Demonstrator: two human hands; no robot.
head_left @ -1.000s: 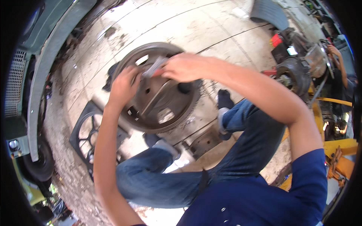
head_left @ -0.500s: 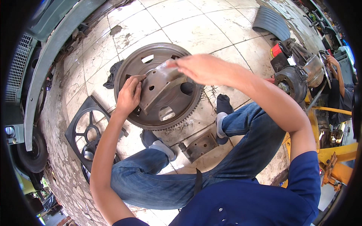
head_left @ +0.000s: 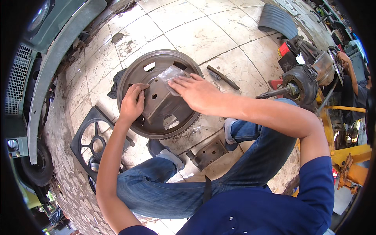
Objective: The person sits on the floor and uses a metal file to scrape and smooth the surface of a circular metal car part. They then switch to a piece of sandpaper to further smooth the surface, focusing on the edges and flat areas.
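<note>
A toothed flywheel-like metal wheel (head_left: 131, 64) lies on the tiled floor in front of me. Across it rests a flat brown-grey metal plate (head_left: 150, 105) with round holes. At the plate's left edge, my left hand (head_left: 133, 102) has its fingers curled and closed on the metal. A light grey sheet-like piece (head_left: 167, 73) covers the plate's far right end; I cannot tell its material. My right hand (head_left: 194, 91) lies palm down on it, fingers stretched flat. The sheet's near part is hidden under those fingers.
Right of the wheel lies a brush (head_left: 223, 77). A holed metal block (head_left: 211, 153) sits between my feet; a black fan-shaped frame (head_left: 94, 135) is at left. A hub assembly (head_left: 299, 84) with a shaft stands at right, near another person's hand (head_left: 344, 60).
My right hand has come nearer and down, from a blurred sweep to lying flat on the sheet. The brush and the hub's shaft have come into sight. My left hand keeps its hold.
</note>
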